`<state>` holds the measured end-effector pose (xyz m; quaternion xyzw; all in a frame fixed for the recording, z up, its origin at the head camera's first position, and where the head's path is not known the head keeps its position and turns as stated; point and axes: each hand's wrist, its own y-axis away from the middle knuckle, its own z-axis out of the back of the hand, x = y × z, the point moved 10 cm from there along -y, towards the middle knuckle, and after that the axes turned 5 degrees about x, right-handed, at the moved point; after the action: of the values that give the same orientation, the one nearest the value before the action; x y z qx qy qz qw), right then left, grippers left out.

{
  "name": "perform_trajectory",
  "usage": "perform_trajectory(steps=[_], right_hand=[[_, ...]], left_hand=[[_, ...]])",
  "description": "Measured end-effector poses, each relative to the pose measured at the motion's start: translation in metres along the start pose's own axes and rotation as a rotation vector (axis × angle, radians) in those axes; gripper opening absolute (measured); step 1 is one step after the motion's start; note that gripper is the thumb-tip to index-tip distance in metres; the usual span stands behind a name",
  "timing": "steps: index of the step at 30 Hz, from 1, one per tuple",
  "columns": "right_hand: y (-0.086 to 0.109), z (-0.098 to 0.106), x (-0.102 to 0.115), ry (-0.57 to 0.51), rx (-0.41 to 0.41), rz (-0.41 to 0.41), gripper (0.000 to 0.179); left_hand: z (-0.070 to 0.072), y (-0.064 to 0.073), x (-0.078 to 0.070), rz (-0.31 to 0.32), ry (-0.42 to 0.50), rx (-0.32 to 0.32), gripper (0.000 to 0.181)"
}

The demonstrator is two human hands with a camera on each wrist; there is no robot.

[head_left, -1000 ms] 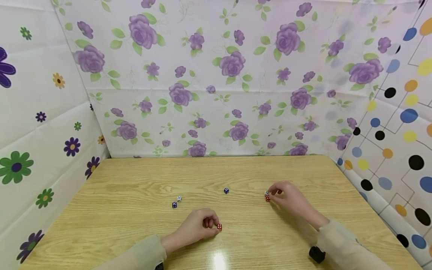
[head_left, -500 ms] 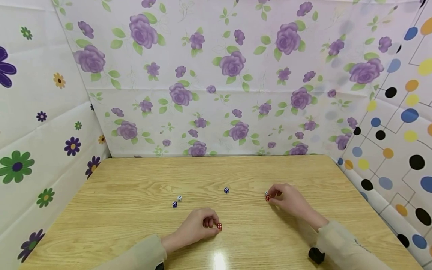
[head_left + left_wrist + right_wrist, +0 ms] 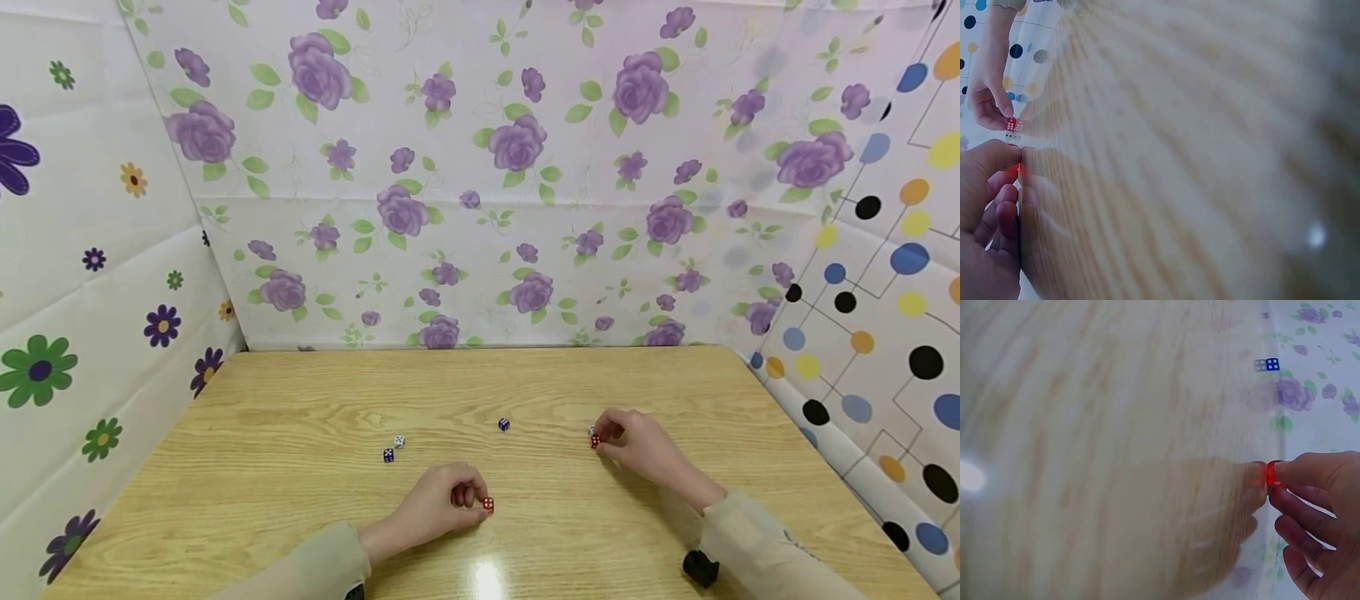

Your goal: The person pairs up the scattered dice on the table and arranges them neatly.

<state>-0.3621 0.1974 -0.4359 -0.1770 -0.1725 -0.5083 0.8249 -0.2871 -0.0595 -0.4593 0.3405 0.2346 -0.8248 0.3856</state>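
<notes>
My left hand (image 3: 442, 500) pinches a red die (image 3: 488, 505) between thumb and fingertips at the front middle of the wooden table. In the left wrist view that die is mostly covered by the fingers. Toward the right, my right hand (image 3: 645, 450) pinches another red die (image 3: 596, 442) at the tabletop. Right behind it is a white die (image 3: 592, 431), partly hidden; whether the two touch I cannot tell. In the right wrist view, thumb and index finger grip the red die (image 3: 1275, 474), with the other fingers loosely bent.
A blue die (image 3: 504, 424) lies between and beyond the hands. To the left, a white die (image 3: 399, 442) and a dark blue die (image 3: 388, 455) lie close together. The table (image 3: 300, 400) is bounded by flowered and dotted cloth walls.
The right hand has shifted very slightly down and its fingertips have settled around the red die. The left hand and the other dice stay where they were.
</notes>
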Motion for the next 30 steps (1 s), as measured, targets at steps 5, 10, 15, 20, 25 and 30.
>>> perform_trajectory(steps=[5, 10, 15, 20, 25, 30], right_hand=[[-0.0003, -0.0003, 0.0019, -0.008, 0.004, -0.002, 0.017], [-0.0005, -0.0003, 0.0013, -0.005, 0.005, -0.006, 0.017], [-0.0008, -0.0008, -0.0005, 0.006, 0.005, -0.005, 0.015], [-0.0011, -0.0015, -0.0005, 0.020, 0.001, -0.001, 0.014], [-0.0014, -0.0032, -0.0002, 0.017, 0.008, -0.002, 0.012], [-0.0008, -0.0043, 0.0017, 0.006, 0.022, -0.002, 0.011]], left_hand=[[0.0000, 0.0004, -0.0003, 0.000, 0.005, -0.001, 0.011], [0.0007, 0.0004, -0.0006, 0.000, 0.003, -0.004, 0.011], [0.0013, 0.0005, -0.0005, 0.003, 0.004, -0.006, 0.011], [0.0014, 0.0009, -0.0006, 0.002, 0.004, -0.007, 0.011], [0.0011, 0.0013, -0.0006, 0.003, 0.003, -0.006, 0.011], [0.0006, 0.0010, -0.0011, 0.006, 0.008, 0.000, 0.011]])
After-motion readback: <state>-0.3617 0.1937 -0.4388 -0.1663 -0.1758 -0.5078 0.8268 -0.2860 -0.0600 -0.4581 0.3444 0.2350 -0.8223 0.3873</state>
